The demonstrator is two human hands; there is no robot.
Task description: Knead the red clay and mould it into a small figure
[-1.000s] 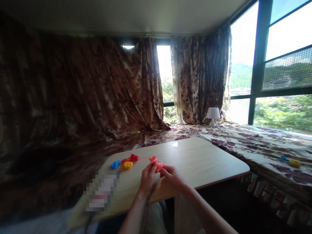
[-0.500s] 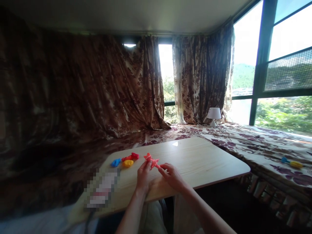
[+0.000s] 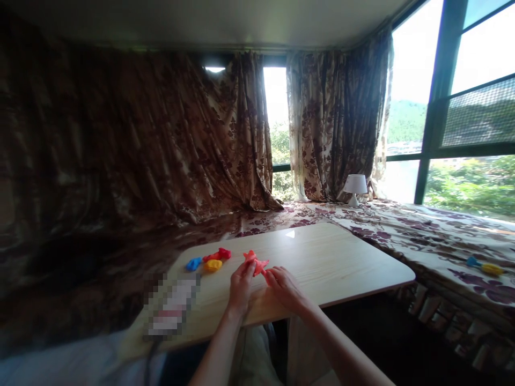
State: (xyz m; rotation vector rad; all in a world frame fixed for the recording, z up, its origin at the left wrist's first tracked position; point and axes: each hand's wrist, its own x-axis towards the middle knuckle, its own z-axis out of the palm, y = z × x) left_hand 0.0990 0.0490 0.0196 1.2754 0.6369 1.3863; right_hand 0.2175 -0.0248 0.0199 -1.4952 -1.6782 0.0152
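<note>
Between my hands is a coral-red piece of thin, soft-looking material (image 3: 260,266) with pointed ends, held just above the table. My left hand (image 3: 242,283) pinches its left part between thumb and fingers. My right hand (image 3: 285,287) is closed on its lower right end, which the fingers partly hide. To the left of my left hand lie a yellow bundle (image 3: 212,265), a red bundle (image 3: 217,254) and a blue bundle (image 3: 193,264), close together on the pale wooden table (image 3: 338,262). Their exact kind is too small to make out.
A blurred-out flat object (image 3: 174,308) rests at the table's left front, with a dark cord running down. On the flower-patterned cover (image 3: 402,230) to the right lie a blue-and-yellow item (image 3: 485,266) and, farther back, a white lamp (image 3: 355,188). Curtains (image 3: 225,145) hang behind.
The view has shifted slightly. Both hands still grip the coral-red piece, its tips have changed shape a little, and my right fingers sit closer over its end. The bundles lie as before.
</note>
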